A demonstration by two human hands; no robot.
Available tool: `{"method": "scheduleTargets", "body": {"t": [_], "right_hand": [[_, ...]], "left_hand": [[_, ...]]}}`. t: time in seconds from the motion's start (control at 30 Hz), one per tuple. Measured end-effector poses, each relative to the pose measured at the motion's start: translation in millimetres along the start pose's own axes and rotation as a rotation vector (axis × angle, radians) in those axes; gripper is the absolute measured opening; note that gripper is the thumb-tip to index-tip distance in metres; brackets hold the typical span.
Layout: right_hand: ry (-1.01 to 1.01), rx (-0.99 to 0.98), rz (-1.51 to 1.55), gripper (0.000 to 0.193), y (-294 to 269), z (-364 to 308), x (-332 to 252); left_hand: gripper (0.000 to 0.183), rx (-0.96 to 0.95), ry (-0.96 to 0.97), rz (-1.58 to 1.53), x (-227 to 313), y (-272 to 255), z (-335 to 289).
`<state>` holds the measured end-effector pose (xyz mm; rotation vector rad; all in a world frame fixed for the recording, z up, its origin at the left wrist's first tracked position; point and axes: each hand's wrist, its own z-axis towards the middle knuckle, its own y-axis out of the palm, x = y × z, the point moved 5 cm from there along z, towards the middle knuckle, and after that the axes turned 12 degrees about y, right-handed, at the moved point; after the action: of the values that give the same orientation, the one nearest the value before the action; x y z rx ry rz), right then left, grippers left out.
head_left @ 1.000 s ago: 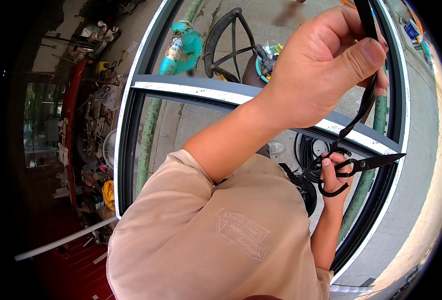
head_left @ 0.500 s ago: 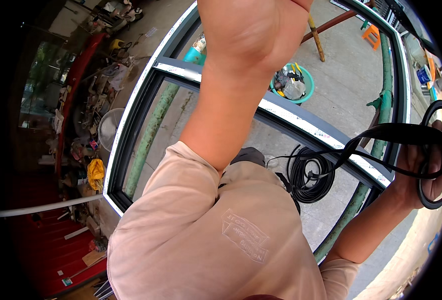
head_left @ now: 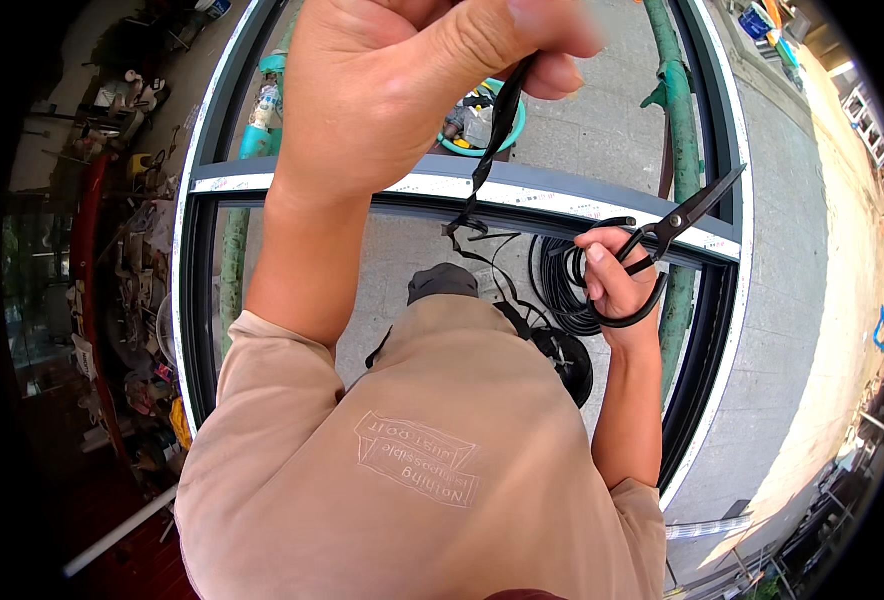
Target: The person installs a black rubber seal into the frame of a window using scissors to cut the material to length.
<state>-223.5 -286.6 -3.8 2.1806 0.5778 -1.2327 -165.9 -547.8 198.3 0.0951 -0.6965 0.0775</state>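
Note:
Near the top, my left hand (head_left: 402,95) is closed on a black rubber strip (head_left: 503,115), its thumb pressing toward the fingers. The strip hangs twisted from that grip, over the crossbar of a window frame (head_left: 552,195), down toward the floor. My right hand (head_left: 617,285) holds black-handled scissors (head_left: 697,208) over the crossbar's right part. Their blades point up and to the right, pressed together and away from the strip. Behind this hand lies a coil of black strip (head_left: 550,285), partly hidden.
Green pipes (head_left: 674,100) support the dark frame, which has white film along it. A turquoise basin (head_left: 515,135) with assorted items sits beyond the crossbar. Clutter lines a red structure (head_left: 92,270) at the left. Pale paving (head_left: 772,260) extends to the right.
My right hand with the scissors has come inward from the far right edge, away from the strip. The strip now hangs from my left hand, which has moved left and lower in view.

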Motion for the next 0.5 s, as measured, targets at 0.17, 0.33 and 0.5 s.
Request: {"method": "scheduleTargets", "body": {"t": [0.17, 0.33, 0.5], "right_hand": [[-0.137, 0.079, 0.054, 0.032, -5.3, -17.3, -24.8], [-0.357, 0.157, 0.046, 0.049, -6.0, -41.3, -45.8], [-0.416, 0.271, 0.008, 0.044, -12.0, -59.1, -39.7]], "left_hand": [[0.011, -0.142, -0.196, 0.261, -19.1, 46.3, -12.1], [0.013, -0.292, -0.319, 0.270, -45.8, 82.0, -40.3], [0.012, -0.364, -0.500, 0.212, -67.6, 101.1, -72.5]]}}
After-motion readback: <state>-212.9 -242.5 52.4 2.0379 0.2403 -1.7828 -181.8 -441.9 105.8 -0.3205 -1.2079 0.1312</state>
